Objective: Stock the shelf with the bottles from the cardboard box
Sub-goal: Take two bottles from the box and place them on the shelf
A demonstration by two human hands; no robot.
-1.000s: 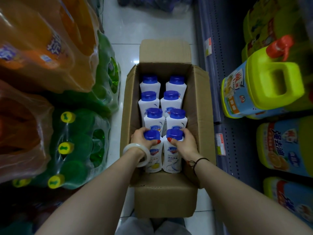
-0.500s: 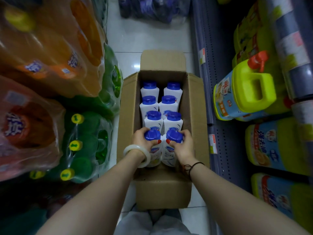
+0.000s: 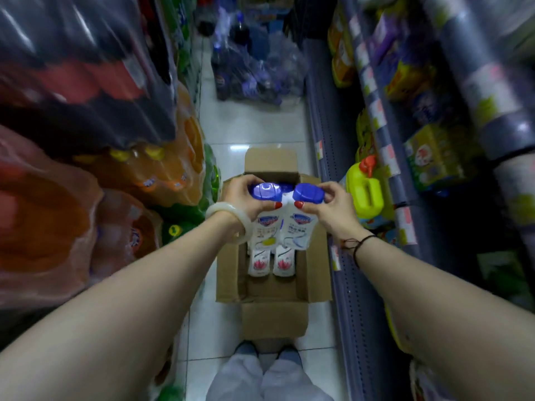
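Note:
An open cardboard box (image 3: 317,273) stands on the floor between my arms. My left hand (image 3: 246,198) grips a white bottle with a blue cap (image 3: 265,231) by its neck, lifted above the box. My right hand (image 3: 333,206) grips a second white, blue-capped bottle (image 3: 298,233) the same way, right beside the first. Two more white bottles (image 3: 270,263) show below them inside the box; others behind are hidden by my hands. The shelf (image 3: 385,151) runs along the right.
Shrink-wrapped packs of orange and green soda bottles (image 3: 162,169) crowd the left side. A yellow-green jug with a red cap (image 3: 364,195) and other detergent packs sit on the right shelves. A wrapped bundle of bottles (image 3: 254,73) lies on the aisle floor ahead.
Both hands have lifted their bottles up out of the box. The view has risen and tilted up the aisle, and lower bottles in the box are now uncovered.

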